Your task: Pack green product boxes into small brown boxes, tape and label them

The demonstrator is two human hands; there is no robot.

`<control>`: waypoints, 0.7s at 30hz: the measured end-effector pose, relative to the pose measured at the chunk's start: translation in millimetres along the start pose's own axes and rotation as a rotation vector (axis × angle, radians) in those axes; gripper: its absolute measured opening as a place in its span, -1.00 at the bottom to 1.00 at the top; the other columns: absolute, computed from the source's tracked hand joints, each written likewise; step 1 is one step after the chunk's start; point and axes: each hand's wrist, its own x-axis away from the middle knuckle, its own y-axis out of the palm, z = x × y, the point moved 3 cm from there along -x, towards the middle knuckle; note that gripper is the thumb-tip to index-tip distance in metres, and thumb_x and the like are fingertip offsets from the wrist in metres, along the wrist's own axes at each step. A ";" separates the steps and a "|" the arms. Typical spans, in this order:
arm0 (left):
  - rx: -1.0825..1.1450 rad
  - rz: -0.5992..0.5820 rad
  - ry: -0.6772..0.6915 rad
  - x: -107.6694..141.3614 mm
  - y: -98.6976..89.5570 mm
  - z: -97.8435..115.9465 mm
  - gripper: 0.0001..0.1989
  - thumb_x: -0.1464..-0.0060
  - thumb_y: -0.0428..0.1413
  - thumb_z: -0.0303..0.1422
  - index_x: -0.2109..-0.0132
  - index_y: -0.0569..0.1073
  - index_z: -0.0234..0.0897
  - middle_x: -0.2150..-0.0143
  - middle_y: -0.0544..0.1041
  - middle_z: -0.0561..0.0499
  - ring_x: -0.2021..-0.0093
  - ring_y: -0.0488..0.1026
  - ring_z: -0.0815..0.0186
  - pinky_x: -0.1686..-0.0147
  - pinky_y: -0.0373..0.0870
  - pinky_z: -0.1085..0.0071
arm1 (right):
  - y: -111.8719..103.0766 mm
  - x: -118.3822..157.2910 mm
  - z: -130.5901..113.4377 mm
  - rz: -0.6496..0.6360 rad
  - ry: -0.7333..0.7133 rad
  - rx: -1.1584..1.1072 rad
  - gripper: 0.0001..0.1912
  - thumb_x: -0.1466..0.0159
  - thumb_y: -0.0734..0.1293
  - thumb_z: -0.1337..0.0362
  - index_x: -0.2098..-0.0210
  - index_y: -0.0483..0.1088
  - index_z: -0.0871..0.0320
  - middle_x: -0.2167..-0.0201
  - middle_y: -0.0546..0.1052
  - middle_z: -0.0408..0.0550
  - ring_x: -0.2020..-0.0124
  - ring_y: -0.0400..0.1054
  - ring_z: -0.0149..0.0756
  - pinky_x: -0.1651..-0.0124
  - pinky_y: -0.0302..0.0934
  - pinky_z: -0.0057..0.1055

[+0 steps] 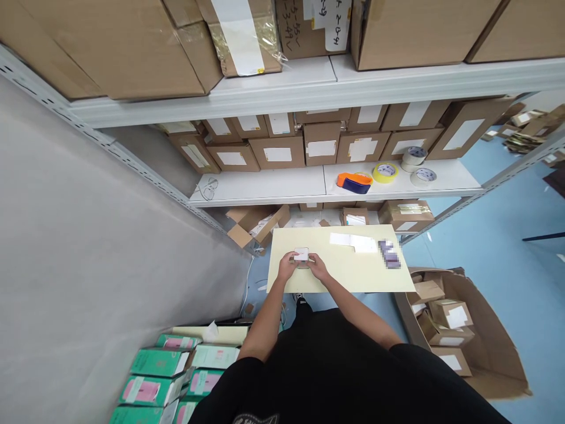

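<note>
A small white box [301, 254] is held between my two hands, above the left part of a pale yellow tabletop [344, 277]. My left hand [288, 266] grips its left side, and my right hand [317, 267] grips its right side. Below the box, close to the fingers, the edge of something greyish shows, too small to make out. White paper slips [364, 244] lie on the tabletop to the right of my hands. Farther right is a dark, pixelated item [389, 254] whose kind I cannot tell.
Shelving [273, 187] stands ahead, stacked with cardboard boxes. An orange and blue tape dispenser [354, 182], a yellow tape roll [385, 171] and eyeglasses [209, 188] lie on it. A large carton [494, 347] of parcels stands right; green boxes [159, 362] are stacked left, near the wall.
</note>
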 end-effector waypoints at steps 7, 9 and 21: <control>-0.067 0.013 0.035 2.5 2.6 4.1 -0.72 0.02 0.30 -0.38 0.10 0.62 -0.21 -0.05 0.61 -0.13 -0.02 0.57 0.12 -0.13 0.49 0.12 | -2.3 -1.5 4.6 0.002 -0.004 0.073 -0.64 -0.16 0.36 0.27 0.03 0.42 0.00 -0.05 0.60 -0.10 -0.20 0.45 -0.13 -0.25 0.32 -0.12; -0.074 0.013 0.032 4.7 4.5 3.0 -0.75 -0.01 0.31 -0.33 0.11 0.63 -0.19 -0.05 0.62 -0.12 0.00 0.58 0.12 -0.13 0.49 0.12 | -1.8 -2.2 6.6 0.023 0.019 0.093 -0.63 -0.17 0.36 0.26 0.01 0.42 -0.02 -0.01 0.62 -0.12 -0.17 0.47 -0.13 -0.23 0.34 -0.11; 0.214 0.064 -0.170 4.1 26.3 -36.2 -0.20 -0.13 0.18 0.15 -0.35 0.40 -0.28 -0.29 0.52 -0.24 -0.24 0.50 -0.02 -0.25 0.40 0.08 | 16.0 -32.4 23.0 0.022 0.038 0.080 -0.51 -0.24 0.34 0.15 -0.17 0.42 -0.02 -0.04 0.64 -0.08 -0.11 0.51 -0.07 -0.27 0.31 -0.03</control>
